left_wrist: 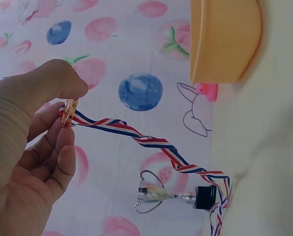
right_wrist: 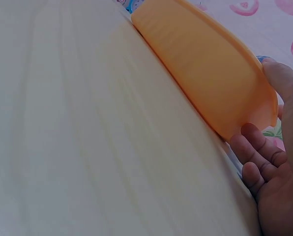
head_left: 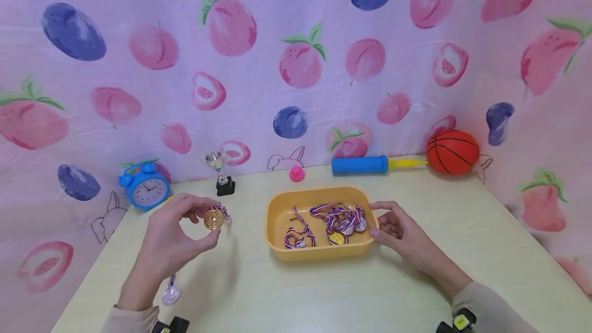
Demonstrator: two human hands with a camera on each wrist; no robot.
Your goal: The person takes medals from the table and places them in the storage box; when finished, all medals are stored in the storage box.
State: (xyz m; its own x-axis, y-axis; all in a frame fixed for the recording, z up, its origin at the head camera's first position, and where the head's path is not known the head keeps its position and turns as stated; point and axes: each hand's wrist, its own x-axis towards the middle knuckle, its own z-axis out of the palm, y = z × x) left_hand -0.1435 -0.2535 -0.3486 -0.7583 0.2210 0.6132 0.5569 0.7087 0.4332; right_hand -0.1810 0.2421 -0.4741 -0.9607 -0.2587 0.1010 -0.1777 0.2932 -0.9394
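Note:
My left hand [head_left: 173, 233] pinches a gold medal [head_left: 214, 219] between thumb and fingertips, raised above the table. Its red, white and blue ribbon [left_wrist: 151, 142] trails down toward the tabletop in the left wrist view. On the right end of a yellow plastic basin [head_left: 319, 254], my right hand [head_left: 400, 233] holds the rim, thumb and fingers against the wall. Inside the basin lie several tangled ribbons with medals, among them a gold medal [head_left: 338, 239] and a silver medal [head_left: 361, 225]. Another silver medal [head_left: 171, 294] is beside my left wrist, its ribbon partly hidden by the arm.
Along the back stand a blue alarm clock [head_left: 147, 189], a silver trophy cup [head_left: 217, 162] on a black base, a pink rubber duck [head_left: 297, 173], a blue pump [head_left: 359, 165] and an orange basketball [head_left: 452, 152]. A fruit-print curtain [head_left: 259, 91] hangs behind the table.

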